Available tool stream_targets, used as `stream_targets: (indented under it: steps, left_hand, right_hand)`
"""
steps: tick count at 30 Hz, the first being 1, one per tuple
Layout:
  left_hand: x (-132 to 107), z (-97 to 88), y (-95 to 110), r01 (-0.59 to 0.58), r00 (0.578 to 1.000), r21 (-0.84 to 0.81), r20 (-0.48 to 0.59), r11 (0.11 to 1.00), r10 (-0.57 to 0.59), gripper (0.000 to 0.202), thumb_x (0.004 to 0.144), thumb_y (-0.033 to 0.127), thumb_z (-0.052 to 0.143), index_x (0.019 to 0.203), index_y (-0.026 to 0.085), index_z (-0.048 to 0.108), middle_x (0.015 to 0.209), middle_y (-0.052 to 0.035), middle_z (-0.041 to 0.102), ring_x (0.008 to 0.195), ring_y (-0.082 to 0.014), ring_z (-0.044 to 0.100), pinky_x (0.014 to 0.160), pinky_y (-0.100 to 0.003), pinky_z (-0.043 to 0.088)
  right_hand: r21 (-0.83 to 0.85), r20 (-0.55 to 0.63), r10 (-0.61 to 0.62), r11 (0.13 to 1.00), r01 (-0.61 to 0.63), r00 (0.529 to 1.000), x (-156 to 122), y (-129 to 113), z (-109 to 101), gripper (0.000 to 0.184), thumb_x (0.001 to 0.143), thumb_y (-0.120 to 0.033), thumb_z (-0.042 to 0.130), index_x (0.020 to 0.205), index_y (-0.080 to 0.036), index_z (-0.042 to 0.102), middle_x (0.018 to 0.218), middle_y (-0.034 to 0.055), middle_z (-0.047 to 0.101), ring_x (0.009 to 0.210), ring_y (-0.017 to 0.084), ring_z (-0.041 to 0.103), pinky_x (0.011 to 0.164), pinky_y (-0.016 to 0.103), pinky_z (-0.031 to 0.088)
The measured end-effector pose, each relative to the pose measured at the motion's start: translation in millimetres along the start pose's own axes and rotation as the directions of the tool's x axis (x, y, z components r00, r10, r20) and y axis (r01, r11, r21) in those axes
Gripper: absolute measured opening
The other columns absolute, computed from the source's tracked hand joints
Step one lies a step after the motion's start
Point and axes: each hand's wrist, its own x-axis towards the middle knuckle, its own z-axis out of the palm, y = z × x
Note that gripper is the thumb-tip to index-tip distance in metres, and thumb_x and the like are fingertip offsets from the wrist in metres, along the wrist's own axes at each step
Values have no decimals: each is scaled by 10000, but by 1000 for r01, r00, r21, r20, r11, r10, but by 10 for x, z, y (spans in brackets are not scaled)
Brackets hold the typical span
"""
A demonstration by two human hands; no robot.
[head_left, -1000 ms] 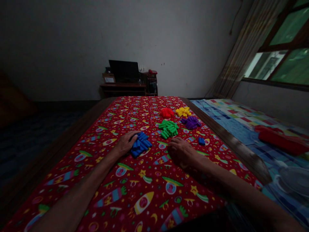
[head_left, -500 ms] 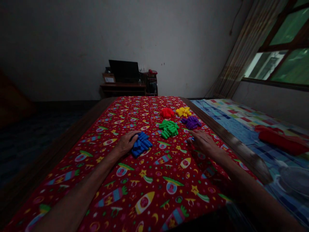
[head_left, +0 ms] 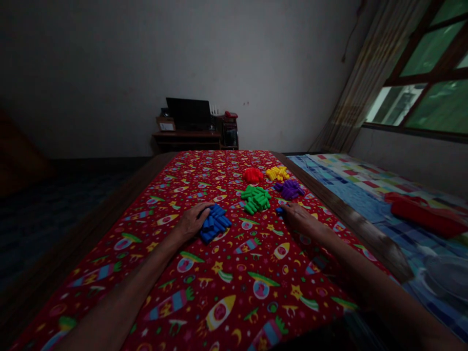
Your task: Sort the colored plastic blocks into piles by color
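My left hand (head_left: 190, 222) rests on the cloth against the left side of a pile of short blue foam sticks (head_left: 215, 224). Its thumb and fingers are apart, curved along the edge of the pile. Farther right, my right hand (head_left: 300, 218) is low over the cloth, its fingertips closed on a single blue foam stick (head_left: 280, 210). A green pile (head_left: 256, 199) of similar sticks lies between the hands, a little farther away. Just beyond my right hand is a purple pile (head_left: 289, 189). Red sticks (head_left: 253, 175) and yellow sticks (head_left: 278, 173) form two piles farther back.
A red cloth (head_left: 219, 273) printed with rockets and stars covers the long table. A desk with a monitor (head_left: 189, 113) stands at the far wall. To the right, a bed with a checked cover (head_left: 365, 195) holds a red bag (head_left: 426, 214) and a round fan-like object (head_left: 448, 275).
My right hand has shifted slightly left, and the blue stick now shows at its fingertips. My left hand stays beside the blue pile. The view has tilted a little upward.
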Motion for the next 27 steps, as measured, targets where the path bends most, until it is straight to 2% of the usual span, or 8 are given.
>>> stream_targets:
  steps: [6, 9, 11, 14, 17, 20, 23, 27]
  left_hand:
    - [7, 4, -4, 3, 1000, 11, 1, 1000, -3, 502, 891, 495, 337, 1106, 165, 649, 1151, -117, 688, 1046, -241, 637, 953, -382, 495]
    - [7, 4, 9, 2, 1000, 6, -6, 1000, -2, 503, 887, 496, 336, 1098, 166, 652, 1146, -116, 689, 1042, -243, 639, 951, -383, 497]
    - [8, 2, 25, 11, 1000, -2, -8, 1000, -11, 515, 883, 496, 335, 1095, 150, 652, 1138, -128, 689, 1037, -247, 643, 947, -385, 500]
    - [10, -6, 47, 26, 1000, -5, 2, 1000, -26, 531, 877, 497, 333, 1096, 133, 652, 1136, -139, 688, 1042, -250, 644, 952, -382, 498]
    - [4, -27, 48, 41, 999, -5, 18, 999, -41, 549, 870, 513, 329, 1113, 140, 650, 1159, -134, 685, 1064, -252, 639, 971, -390, 488]
    - [-11, -56, 33, 93, 995, -23, 39, 995, -92, 591, 871, 550, 309, 1129, 142, 651, 1183, -129, 681, 1088, -256, 633, 983, -396, 481]
    - [-22, -75, 25, 126, 991, -37, 48, 991, -124, 626, 875, 579, 287, 1130, 144, 659, 1187, -126, 681, 1099, -255, 631, 987, -394, 480]
    - [-18, -72, 40, 110, 993, -16, 43, 994, -109, 608, 879, 562, 300, 1128, 141, 662, 1201, -128, 675, 1105, -256, 628, 1004, -400, 467]
  right_hand:
    - [-78, 85, -46, 996, 53, 995, 120, 76, 69, 371, 846, -88, 424, 1192, -100, 559, 1029, 167, 626, 957, 232, 580, 867, 404, 494]
    - [-138, 124, -34, 989, 51, 992, 185, 5, -56, 451, 836, -99, 455, 1281, -116, 521, 1165, 214, 588, 1112, 309, 534, 938, 516, 439]
    - [-115, 103, -105, 986, 117, 989, 292, -181, -151, 505, 856, -107, 439, 1359, -145, 455, 1282, 215, 530, 1228, 330, 461, 1003, 559, 376]
    - [48, 54, -330, 944, 328, 942, 538, -715, -191, 457, 918, -162, 412, 1376, -156, 414, 1270, 175, 539, 1200, 262, 483, 1011, 453, 405]
    - [196, 71, -476, 869, 455, 877, 768, -1365, -23, 372, 955, -216, 407, 1323, -170, 440, 1203, 140, 570, 1103, 209, 528, 941, 364, 454]
    - [156, 62, -438, 892, 424, 897, 895, -1795, 248, 511, 937, -408, 475, 1356, -129, 384, 1274, 206, 504, 1168, 278, 480, 943, 449, 442]
    - [107, 55, -400, 913, 393, 915, 944, -1875, 412, 494, 943, -425, 455, 1339, -137, 391, 1214, 194, 525, 1117, 286, 488, 888, 466, 462]
    - [155, 30, -482, 867, 473, 875, 933, -1686, 400, 272, 966, -268, 425, 1207, -153, 477, 1083, 118, 570, 1011, 224, 493, 869, 383, 467]
